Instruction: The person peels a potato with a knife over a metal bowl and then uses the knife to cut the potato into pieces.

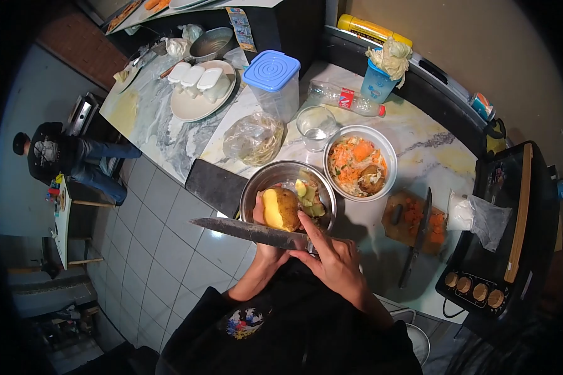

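A partly peeled potato (280, 209) rests in my left hand (266, 250), above a metal bowl (249, 187) that holds peelings (309, 199). Its left side shows bare yellow flesh and its right side still has brown skin. My right hand (331, 259) grips a large knife (247, 231), whose blade points left and passes in front of my left hand. The right index finger reaches up to the potato's right edge. Just to the right stands a white bowl (391, 159) of shredded vegetables with a brown-skinned piece in it.
At the right, a second knife (416, 237) lies across a cutting board (394, 236) with orange pieces, near an oven (481, 269). Behind are a bottle (347, 98), a clear bowl (317, 128), a blue-lidded container (272, 72) and a plate (181, 109). A person (56, 153) stands far left.
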Tool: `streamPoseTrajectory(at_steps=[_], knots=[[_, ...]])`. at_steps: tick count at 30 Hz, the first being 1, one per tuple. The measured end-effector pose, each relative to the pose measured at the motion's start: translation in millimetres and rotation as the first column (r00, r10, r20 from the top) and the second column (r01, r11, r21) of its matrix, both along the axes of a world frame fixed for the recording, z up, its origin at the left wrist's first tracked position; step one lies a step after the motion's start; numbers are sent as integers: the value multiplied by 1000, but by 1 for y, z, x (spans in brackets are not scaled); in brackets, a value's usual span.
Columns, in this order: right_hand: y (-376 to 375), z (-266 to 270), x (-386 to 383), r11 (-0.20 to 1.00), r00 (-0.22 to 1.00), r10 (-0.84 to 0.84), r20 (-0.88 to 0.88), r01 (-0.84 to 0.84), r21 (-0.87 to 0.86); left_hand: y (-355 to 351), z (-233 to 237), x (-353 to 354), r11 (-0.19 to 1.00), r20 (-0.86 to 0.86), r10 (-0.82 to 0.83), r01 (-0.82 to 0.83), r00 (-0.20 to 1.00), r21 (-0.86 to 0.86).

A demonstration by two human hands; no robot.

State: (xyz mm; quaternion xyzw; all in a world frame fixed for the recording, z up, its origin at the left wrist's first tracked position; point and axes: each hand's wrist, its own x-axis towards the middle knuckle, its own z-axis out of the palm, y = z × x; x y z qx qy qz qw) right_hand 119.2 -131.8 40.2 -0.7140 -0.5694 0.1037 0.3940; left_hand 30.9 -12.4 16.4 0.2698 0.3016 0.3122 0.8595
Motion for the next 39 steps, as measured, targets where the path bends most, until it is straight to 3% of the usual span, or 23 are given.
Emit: streamPoseTrajectory(at_steps=[7, 9, 12, 26, 30, 36, 39], knots=[[3, 2, 2, 1000, 1000, -15, -16, 15, 13, -6, 2, 4, 999, -31, 25, -23, 999, 44], [4, 3, 2, 999, 1000, -22, -18, 23, 33, -6, -1, 4, 986, -52, 44, -35, 998, 163], [8, 3, 4, 998, 1000, -23, -13, 24, 66, -12, -3, 6, 995, -57, 44, -38, 997, 95], [5, 8, 8, 999, 999, -37, 33, 35, 38, -12, 0, 3, 991, -21, -34, 37, 999, 131], [3, 13, 9, 1000, 993, -21, 119, 23, -14, -11, 2, 3, 976, -47, -18, 28, 999, 215], [-6, 17, 6, 997, 995, -18, 98, 26, -78, -5, 4, 1, 966, -31, 15, -6, 999, 259], [-3, 18, 4, 997, 992, -31, 121, 38, -61, -9, -1, -1, 926, -112, -33, 73, 993, 371]])
